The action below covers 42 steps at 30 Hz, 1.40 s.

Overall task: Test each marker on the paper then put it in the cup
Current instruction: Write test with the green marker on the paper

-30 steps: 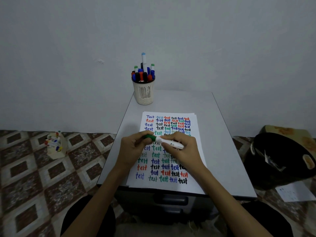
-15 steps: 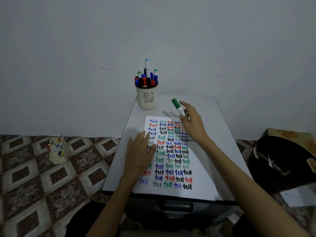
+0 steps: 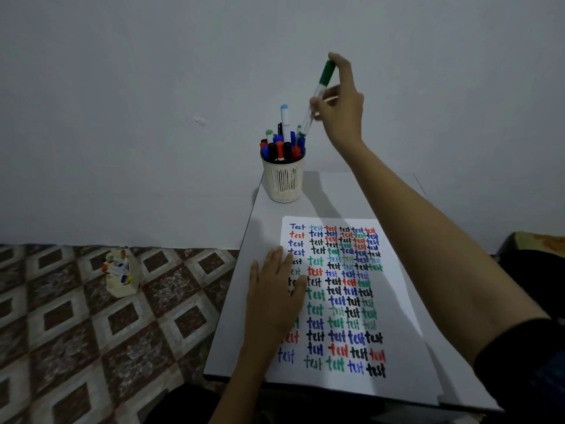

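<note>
Grey table (image 3: pixel 330 191) against the wall. Paper (image 3: pixel 406 301) lies on it, filled with rows of "test" in blue, red, green and black; top-left entry reads "Test". Left hand (image 3: pixel 275 301) flat on the paper's left edge, fingers straight. Right hand (image 3: pixel 342 114) raised beside the cup (image 3: pixel 283 182), fingers pinching the green-capped marker (image 3: pixel 322 84): cap up, tilted, lower end just over the stored markers (image 3: pixel 279 149).

paper (image 3: pixel 406 316) — "test", repeated, many colours
</note>
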### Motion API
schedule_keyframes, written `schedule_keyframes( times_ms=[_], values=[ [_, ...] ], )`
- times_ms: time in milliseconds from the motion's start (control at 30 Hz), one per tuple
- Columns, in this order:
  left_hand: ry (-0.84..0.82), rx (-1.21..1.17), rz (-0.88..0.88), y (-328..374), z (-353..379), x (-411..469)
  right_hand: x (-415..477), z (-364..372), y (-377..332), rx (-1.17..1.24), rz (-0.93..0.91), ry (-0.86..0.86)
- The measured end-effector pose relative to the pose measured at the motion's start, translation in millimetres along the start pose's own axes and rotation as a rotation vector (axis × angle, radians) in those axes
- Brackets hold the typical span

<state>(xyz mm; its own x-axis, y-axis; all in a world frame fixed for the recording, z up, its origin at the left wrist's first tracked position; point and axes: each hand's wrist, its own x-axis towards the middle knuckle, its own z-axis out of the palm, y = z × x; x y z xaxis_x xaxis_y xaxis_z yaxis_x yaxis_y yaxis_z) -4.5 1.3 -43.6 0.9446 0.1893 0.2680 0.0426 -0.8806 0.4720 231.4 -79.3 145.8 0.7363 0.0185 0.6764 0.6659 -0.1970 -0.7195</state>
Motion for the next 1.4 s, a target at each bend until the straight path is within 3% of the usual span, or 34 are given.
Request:
schedule_keyframes(
  times_ms=[167,333,633,833,1067,1400],
  values=[
    [0.011,-0.017,-0.013,1.9,-1.2,-1.1,15.3,20.5,2.8,-0.126,-0.064,-0.019],
    [0.013,-0.004,-0.009,1.3,0.4,-0.6,1.8,31.3,23.5,-0.286,-0.042,-0.257],
    [0.014,0.002,-0.004,2.2,-0.3,0.4,-10.3,34.2,19.3,-0.326,-0.083,-0.294],
    [0.006,-0.003,0.003,0.9,-0.5,0.8,-22.2,15.5,19.4,-0.471,-0.124,-0.502],
    [0.008,-0.014,0.015,-0.1,-1.0,1.0,-79.0,-60.2,1.8,-0.213,-0.007,-0.422],
    [0.019,-0.068,-0.029,0.2,-2.3,-0.6,-270.5,-198.7,-18.3,-0.605,0.338,-1.047]
  ],
)
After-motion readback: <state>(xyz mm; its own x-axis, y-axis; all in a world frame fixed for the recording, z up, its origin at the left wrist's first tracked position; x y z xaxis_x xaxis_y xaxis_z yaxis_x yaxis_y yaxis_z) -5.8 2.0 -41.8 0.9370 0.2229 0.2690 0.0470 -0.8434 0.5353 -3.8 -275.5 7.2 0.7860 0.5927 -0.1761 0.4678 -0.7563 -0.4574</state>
